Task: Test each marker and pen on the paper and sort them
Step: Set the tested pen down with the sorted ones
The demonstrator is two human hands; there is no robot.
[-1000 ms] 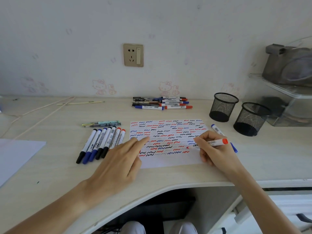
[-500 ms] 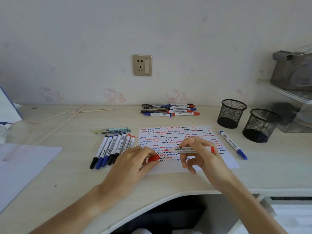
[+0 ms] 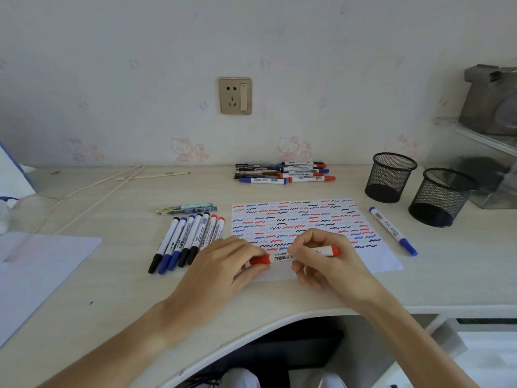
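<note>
A red whiteboard marker point(image 3: 282, 257) lies level between both hands above the near edge of the scribbled paper point(image 3: 296, 219). My right hand point(image 3: 327, 259) grips its white barrel. My left hand point(image 3: 223, 264) pinches the red cap point(image 3: 259, 260), which sits against the barrel's left end. A row of several black, blue and red markers point(image 3: 187, 239) lies left of the paper. A pile of pens and markers point(image 3: 285, 172) rests at the back by the wall. One blue marker point(image 3: 391, 230) lies right of the paper.
Two black mesh pen cups point(image 3: 391, 177) point(image 3: 437, 197) stand at the back right. A few slim pens point(image 3: 187, 208) lie above the marker row. A white sheet point(image 3: 36, 273) covers the desk's left. The curved desk edge point(image 3: 251, 326) runs close below my hands.
My right hand lifted the red marker off the paper and turned it level. My left hand left the paper, took the red cap and brought it onto the marker's tip.
</note>
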